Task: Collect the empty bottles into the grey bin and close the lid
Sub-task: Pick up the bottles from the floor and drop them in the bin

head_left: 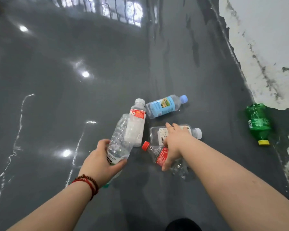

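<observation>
Several empty plastic bottles lie on a glossy grey floor. My left hand (pixel 100 161) is shut on a clear ribbed bottle (pixel 120 140), lifted above the floor. My right hand (pixel 174 144) reaches down over a crushed bottle with a red cap and red label (pixel 157 153), thumb and fingers spread around it. Under that hand lies a flat clear bottle with a white cap (pixel 194 132). A white-capped bottle with a red label (pixel 138 117) and a blue-labelled bottle (pixel 163 106) lie just beyond. A green bottle with a yellow cap (pixel 258 123) rests at the right. The grey bin is out of view.
A peeling white wall (pixel 265 47) runs along the right side, meeting the floor (pixel 73 97) close to the green bottle. The floor reflects ceiling lights and windows. A dark shoe tip (pixel 182 225) shows at the bottom edge.
</observation>
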